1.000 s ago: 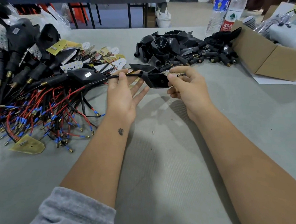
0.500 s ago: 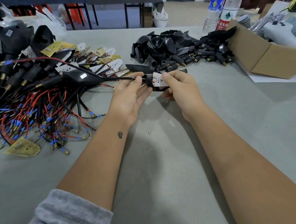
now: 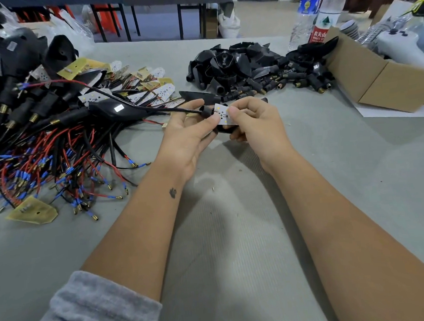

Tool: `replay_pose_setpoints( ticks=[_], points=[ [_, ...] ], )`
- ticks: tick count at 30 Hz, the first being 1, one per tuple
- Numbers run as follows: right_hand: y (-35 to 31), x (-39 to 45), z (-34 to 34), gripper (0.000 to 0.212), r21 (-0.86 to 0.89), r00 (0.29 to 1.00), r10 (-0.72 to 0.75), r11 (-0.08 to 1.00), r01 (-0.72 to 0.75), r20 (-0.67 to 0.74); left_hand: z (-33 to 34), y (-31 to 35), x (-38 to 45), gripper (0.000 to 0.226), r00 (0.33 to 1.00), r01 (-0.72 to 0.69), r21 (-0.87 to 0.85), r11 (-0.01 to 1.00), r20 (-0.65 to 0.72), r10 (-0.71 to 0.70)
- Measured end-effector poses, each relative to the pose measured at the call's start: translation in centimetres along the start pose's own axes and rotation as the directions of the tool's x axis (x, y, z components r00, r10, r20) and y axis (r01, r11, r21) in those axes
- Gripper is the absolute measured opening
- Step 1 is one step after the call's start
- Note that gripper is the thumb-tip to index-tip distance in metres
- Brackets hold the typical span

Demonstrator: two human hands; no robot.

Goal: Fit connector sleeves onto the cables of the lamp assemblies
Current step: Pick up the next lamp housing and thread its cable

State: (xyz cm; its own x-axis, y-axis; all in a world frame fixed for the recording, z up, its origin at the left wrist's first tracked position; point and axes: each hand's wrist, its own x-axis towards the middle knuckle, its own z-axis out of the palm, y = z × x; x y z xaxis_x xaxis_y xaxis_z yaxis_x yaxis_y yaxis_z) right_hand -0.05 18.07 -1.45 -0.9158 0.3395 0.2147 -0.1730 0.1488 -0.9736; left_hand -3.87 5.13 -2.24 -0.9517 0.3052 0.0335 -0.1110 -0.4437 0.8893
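Holding: both hands are meeting over the middle of the bench, sharing one lamp assembly between them.
Left hand: it is lying palm up with fingers only loosely bent, its thumb pressing onto the white LED board while the fingers are cradling the black part underneath.
Right hand: its fingers are curling inward, thumb and forefinger pinching the right edge of the LED board, the lower fingers wrapping the black housing below the board.
Connector sleeve: a short black sleeve is sitting on the cable right beside the LED board, just above the left thumb.
Cable: it is running from the sleeve leftward across the bench into the pile of assemblies, passing a black lamp body with a small white label.
Wire pile: red and black leads with blue-collared brass tips are sprawling over the left side of the bench, mixed with white and yellow boards.
Black parts heap: loose housings and sleeves are lying beyond the hands, well apart from them.
Cardboard box: it is standing at the right edge, two water bottles just behind it.
Bench: its grey covering is showing between the forearms.
Sleeve: a grey cuff is bunching at the left elbow.
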Motion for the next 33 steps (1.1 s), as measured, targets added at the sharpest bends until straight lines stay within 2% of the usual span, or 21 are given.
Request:
replay_pose_setpoints(
  ticks=[4, 10, 19, 25, 30, 33],
  points=[
    [0.06, -0.05, 0.11, 0.022, 0.018, 1.000, -0.023, 1.000, 0.022, 0.011, -0.11, -0.01, 0.17, 0.033, 1.000, -0.002, -0.018, 1.000, -0.015, 0.002],
    [0.11, 0.09, 0.12, 0.010, -0.004, 0.999, 0.019, 1.000, -0.020, -0.042, -0.08, -0.14, 0.29, 0.034, 1.000, -0.008, -0.023, 1.000, -0.012, 0.008],
    [0.01, 0.22, -0.02, 0.017, -0.001, 0.995, 0.011, 1.000, -0.011, -0.102, 0.12, -0.35, 0.23, 0.033, 0.999, -0.033, 0.049, 0.998, -0.012, 0.034],
    [-0.16, 0.06, 0.07, 0.016, -0.012, 0.994, 0.011, 1.000, -0.012, -0.113, 0.28, -0.40, 0.10, 0.033, 0.998, -0.053, 0.032, 0.998, -0.013, 0.053],
    [-0.19, -0.21, 0.45, 0.017, -0.093, 0.997, 0.028, 0.995, -0.035, -0.071, 0.31, -0.18, 0.05, 0.033, 0.997, -0.071, 0.001, 0.997, -0.025, 0.071],
    [-0.12, -0.20, 0.49, 0.018, -0.098, 0.994, 0.047, 0.994, -0.056, -0.101, 0.21, 0.05, 0.12, 0.032, 0.995, -0.087, -0.044, 0.995, -0.047, 0.085]
  ],
)
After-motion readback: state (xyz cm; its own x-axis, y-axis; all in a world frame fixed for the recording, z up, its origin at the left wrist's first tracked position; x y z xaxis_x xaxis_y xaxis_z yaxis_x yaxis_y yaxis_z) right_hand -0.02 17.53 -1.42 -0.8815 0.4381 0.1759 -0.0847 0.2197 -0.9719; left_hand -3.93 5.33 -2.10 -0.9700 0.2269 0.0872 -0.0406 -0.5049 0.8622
